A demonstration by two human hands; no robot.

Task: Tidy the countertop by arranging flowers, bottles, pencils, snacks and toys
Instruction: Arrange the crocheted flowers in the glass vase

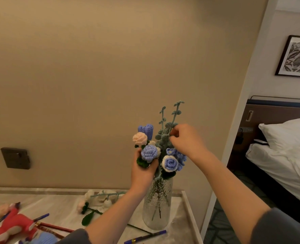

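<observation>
A clear textured glass vase stands on the marble countertop and holds a bunch of crochet flowers in blue, white and pink. My left hand grips the green base of a blue rose at the bunch's left side. My right hand pinches a teal leafy sprig near the top of the bunch. More crochet flowers lie flat on the counter to the vase's left.
A red plush toy and several pencils lie at the lower left. A purple pen rests near the front edge. A dark wall socket is on the left wall. A bed stands to the right, beyond the counter's edge.
</observation>
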